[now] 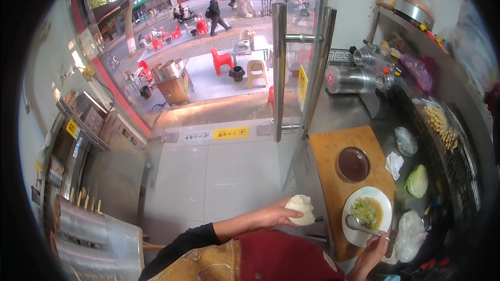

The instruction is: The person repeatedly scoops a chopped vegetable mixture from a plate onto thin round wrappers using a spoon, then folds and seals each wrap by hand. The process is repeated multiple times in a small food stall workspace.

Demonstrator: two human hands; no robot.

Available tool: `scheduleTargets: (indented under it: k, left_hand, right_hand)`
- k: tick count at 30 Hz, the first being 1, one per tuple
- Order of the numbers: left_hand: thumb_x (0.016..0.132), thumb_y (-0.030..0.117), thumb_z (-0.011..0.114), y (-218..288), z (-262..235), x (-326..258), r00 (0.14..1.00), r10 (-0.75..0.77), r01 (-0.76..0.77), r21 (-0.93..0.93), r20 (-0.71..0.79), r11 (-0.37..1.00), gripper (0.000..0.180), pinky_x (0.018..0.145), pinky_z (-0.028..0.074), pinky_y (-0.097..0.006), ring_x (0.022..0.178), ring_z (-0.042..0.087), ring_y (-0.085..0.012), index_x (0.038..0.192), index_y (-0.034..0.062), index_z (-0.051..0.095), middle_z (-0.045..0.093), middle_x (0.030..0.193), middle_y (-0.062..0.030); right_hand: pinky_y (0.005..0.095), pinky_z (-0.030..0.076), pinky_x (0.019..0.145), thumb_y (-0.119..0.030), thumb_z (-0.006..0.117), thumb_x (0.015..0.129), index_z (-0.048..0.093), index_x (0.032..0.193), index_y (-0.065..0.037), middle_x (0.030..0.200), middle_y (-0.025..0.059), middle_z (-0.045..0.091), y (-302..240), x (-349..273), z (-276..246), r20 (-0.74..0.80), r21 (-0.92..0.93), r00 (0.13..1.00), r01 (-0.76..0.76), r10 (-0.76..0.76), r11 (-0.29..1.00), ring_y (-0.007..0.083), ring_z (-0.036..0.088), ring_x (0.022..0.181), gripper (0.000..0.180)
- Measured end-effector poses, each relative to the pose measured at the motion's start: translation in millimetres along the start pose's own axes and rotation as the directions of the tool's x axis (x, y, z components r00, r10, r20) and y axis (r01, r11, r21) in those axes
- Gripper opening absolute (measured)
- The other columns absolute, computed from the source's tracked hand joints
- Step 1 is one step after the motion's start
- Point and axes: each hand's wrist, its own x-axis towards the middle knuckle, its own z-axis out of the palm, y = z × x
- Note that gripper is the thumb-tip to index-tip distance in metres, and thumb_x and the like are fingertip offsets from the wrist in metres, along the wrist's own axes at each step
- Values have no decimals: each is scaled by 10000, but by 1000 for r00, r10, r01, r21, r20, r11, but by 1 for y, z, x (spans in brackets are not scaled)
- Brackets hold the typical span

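Closest to us, our left hand (273, 216) curls its fingers around a white dough wrapper (301, 209), cupping it just off the edge of the wooden cutting board (333, 158). Our right hand (372, 254) pinches the handle of a metal spoon (361, 225), whose bowl rests in the chopped green filling on a white plate (359, 237). Beyond those fingertips sits a bowl of dark sauce (353, 164); further right lies a cut cabbage (417, 181).

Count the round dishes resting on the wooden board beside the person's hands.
2: a dark bowl mid-board and a white plate of chopped greens at its near end, spoon resting in it.
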Motion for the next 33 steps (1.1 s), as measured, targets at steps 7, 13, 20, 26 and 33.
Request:
scheduleTargets:
  k: [7,13,20,26,33]
  left_hand:
    - [914,104,604,1,-5,10,1000,2,-1,-17,29,1000,616,959,493,-361,1260,487,-210,1446,127,296,456,1390,-49]
    - [906,129,623,3,-9,21,999,-23,23,21,35,1000,628,968,485,-376,1246,486,-211,1446,122,301,448,1389,-52]
    - [908,129,623,8,-13,27,996,8,-9,7,86,1000,619,979,480,-389,1234,496,-219,1442,111,310,460,1374,-73]
    - [910,106,615,8,-17,33,993,44,-41,-29,109,999,585,951,509,-378,1213,517,-224,1420,98,330,474,1356,-89]
    - [918,100,600,17,-14,28,993,30,-31,5,112,1000,608,988,481,-386,1260,483,-247,1440,70,290,445,1389,-105]
  right_hand:
    - [181,346,537,-226,544,980,575,978,-65,720,-27,527,3,2,-6,-71,35,997,1,1,999,45,489,634,164]
    - [180,349,545,-225,545,979,577,986,-54,710,-13,527,-2,4,3,-116,59,993,37,-30,998,57,478,619,175]
    - [184,345,538,-239,540,981,579,985,-48,688,-5,513,-10,2,4,-98,-17,992,72,-74,997,58,455,596,196]
    - [190,345,518,-243,534,984,579,984,-47,687,-8,521,-8,6,-5,-124,2,987,103,-102,995,57,449,573,202]
    - [190,349,524,-239,539,980,583,1003,-39,701,-3,525,-6,7,1,-122,-5,986,116,-116,993,62,454,578,206]
